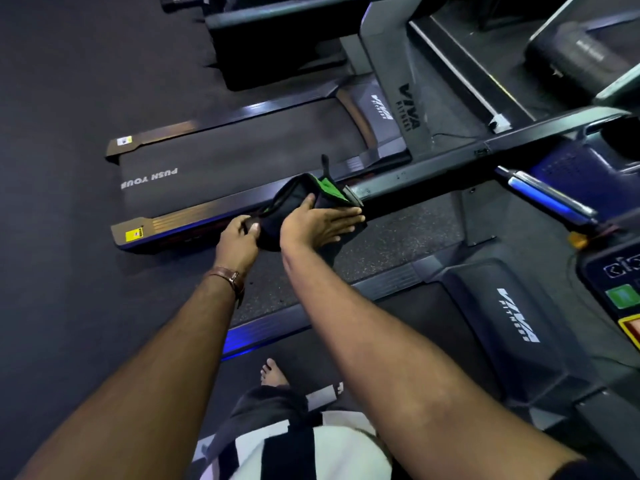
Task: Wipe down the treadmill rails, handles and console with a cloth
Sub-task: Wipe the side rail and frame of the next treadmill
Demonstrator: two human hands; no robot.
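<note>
Your bare foot (272,374) stands on the belt (388,327). Ahead, your left hand (239,237) curls its fingers round the near end of the dark, green-edged cloth (298,194). Your right hand (318,223) lies flat on it, fingers straight, clasping nothing. The cloth sits at the handrail (433,168) tip. Beyond lies the neighbouring treadmill (225,161).

Brown strap (230,277), metal buckle, on left wrist. Forearms bare. Dark trousers (273,407), bare foot (272,374). White-black striped top (332,452). Dark sleeve edge (588,472), right arm.
</note>
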